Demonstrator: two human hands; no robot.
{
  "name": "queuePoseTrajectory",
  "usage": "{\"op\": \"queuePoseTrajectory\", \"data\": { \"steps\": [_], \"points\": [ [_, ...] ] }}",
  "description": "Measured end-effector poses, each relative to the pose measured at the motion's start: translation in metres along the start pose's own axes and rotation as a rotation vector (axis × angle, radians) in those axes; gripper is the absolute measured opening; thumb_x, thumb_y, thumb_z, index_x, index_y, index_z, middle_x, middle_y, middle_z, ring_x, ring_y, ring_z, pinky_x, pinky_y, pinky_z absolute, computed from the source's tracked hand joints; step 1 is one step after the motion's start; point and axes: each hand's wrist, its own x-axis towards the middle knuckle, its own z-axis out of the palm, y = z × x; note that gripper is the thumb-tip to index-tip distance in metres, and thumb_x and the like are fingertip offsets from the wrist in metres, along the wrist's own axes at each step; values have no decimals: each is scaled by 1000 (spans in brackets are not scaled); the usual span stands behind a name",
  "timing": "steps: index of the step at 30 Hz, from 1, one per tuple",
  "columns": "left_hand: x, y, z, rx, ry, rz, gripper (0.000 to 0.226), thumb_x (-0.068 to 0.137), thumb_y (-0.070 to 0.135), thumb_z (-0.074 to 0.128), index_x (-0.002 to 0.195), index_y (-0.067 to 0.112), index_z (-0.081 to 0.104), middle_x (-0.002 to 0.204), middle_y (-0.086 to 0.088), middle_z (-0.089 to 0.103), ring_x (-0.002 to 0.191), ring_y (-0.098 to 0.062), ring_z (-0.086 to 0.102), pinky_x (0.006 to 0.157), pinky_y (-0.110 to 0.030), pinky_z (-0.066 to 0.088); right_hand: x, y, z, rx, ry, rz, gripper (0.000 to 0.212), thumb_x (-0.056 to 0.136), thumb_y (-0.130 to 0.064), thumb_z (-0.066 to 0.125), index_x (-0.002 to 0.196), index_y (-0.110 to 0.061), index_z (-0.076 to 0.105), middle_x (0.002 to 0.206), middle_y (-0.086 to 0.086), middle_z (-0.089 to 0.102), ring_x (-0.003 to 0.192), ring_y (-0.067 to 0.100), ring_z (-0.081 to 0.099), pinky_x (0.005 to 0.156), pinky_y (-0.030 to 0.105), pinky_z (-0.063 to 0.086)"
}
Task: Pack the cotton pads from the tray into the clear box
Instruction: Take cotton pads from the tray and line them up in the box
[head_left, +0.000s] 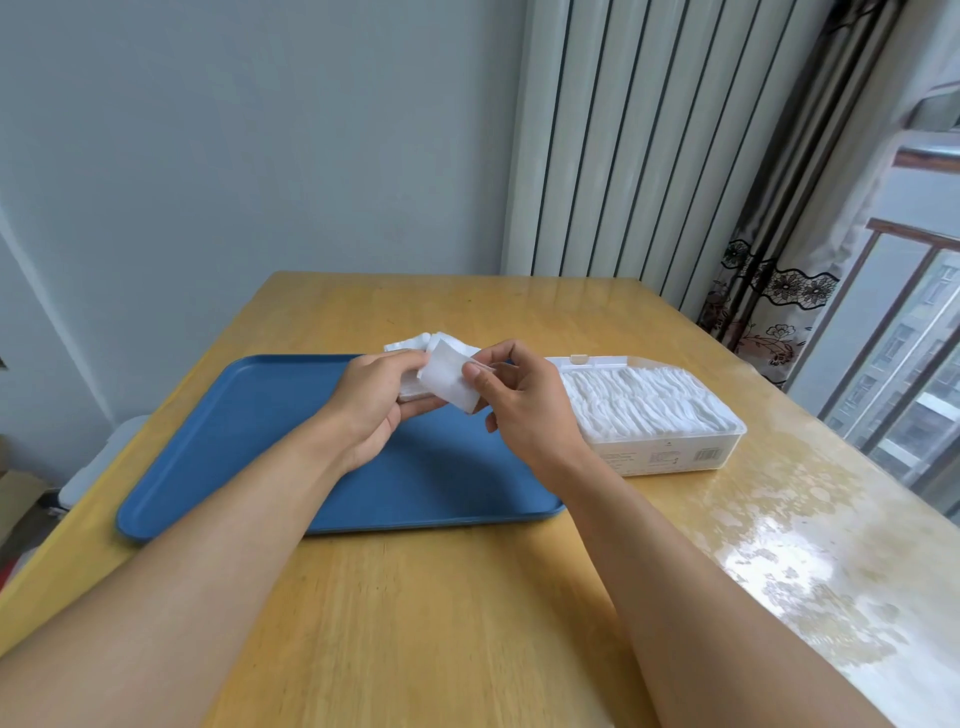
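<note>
Head view, single frame. Both bare hands are raised over the far right part of the flat blue rectangular plastic tray, which lies on the pale wooden table.

Left hand: fingers curled round a small stack of white square cotton pads, thumb on top; the stack is clamped from the left side. How many pads are in the stack cannot be told.

Right hand: thumb and forefinger pinch the right edge of a single white square cotton pad, which is tilted, its left part lying against the stack in the left hand. The remaining fingers of the right hand are loosely curled below the pinch. Both hands touch pad material; the two grips are just beside one another.

Beyond the grip, on the far side of the hands, a loose heap of further white cotton pads rests at the tray's far edge; whether it lies wholly on the tray or partly on the table cannot be told.

To the right of the right-hand grip, just beside the wrist, stands the clear rectangular plastic box, lid open at the back, filled with rows of white pads standing on edge. Box touches the table, right of the tray.
</note>
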Motion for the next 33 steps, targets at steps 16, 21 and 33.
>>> {"op": "queuePoseTrajectory", "data": {
  "steps": [16,21,33],
  "points": [
    [-3,0,6,-21,-146,-9,40,92,22,71,119,-7,69,122,-18,72,113,-26,70,86,-34,61,4,5,-7,-152,158,-5,5,96,-30,67,94,-25,68,83,-5,69,67,9,63,60,21,49],
    [-2,-2,3,13,-162,-8,27,94,7,67,117,-7,69,119,-19,73,109,-25,72,84,-32,62,4,5,-6,-166,158,-17,5,95,-31,68,92,-27,69,80,-7,66,69,10,62,63,23,46],
    [-1,1,1,-59,-123,-53,24,98,0,53,117,-9,66,121,-26,70,109,-34,72,88,-40,62,0,2,-1,46,109,179,20,88,-34,78,90,-18,68,81,-8,69,68,6,62,67,27,51]
  ]
}}
